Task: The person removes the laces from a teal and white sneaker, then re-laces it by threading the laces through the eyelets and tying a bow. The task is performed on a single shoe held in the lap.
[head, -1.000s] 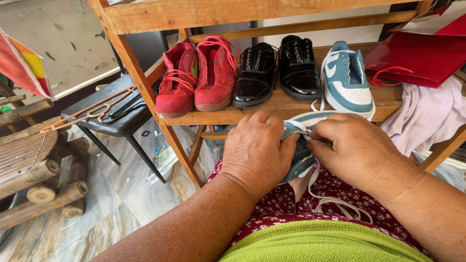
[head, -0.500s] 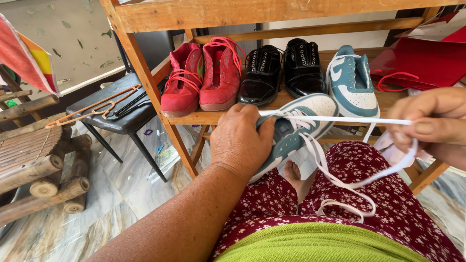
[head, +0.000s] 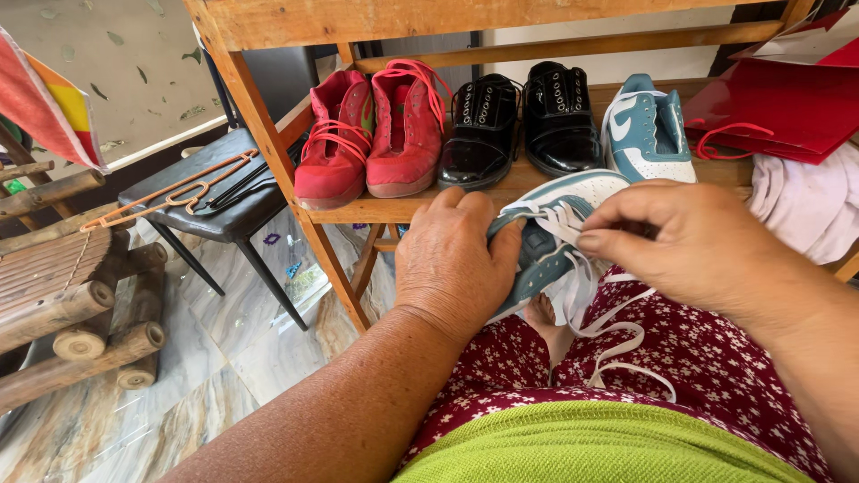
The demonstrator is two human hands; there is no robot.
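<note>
- Nearest: green garment hem (head: 591,447) and dark red floral skirt (head: 716,376) over the lap; bare foot (head: 548,320) showing between the knees.
- Left hand (head: 456,264) wrapped over the teal and white sneaker (head: 546,241), grip closed on its side, thumb along the upper.
- Sneaker held above the lap, just in front of the shelf's front edge, toe pointing up and right.
- Right hand (head: 693,241) at the sneaker's lacing, fingertips pinched shut on the white lace (head: 608,331); loose lace looping down onto the skirt.
- Wooden shelf (head: 403,210) beyond: pair of red high-tops (head: 371,134) at the left end, pair of black glossy shoes (head: 523,121) in the middle, matching teal sneaker (head: 646,130) to the right, touching nothing held.
- Right end of shelf: red bag (head: 787,107), pale cloth (head: 805,206) spilling over the edge.
- Left, on marble floor (head: 206,376): black stool (head: 215,201) with clothes hangers (head: 174,192), bamboo seat (head: 63,295) near the left edge.
</note>
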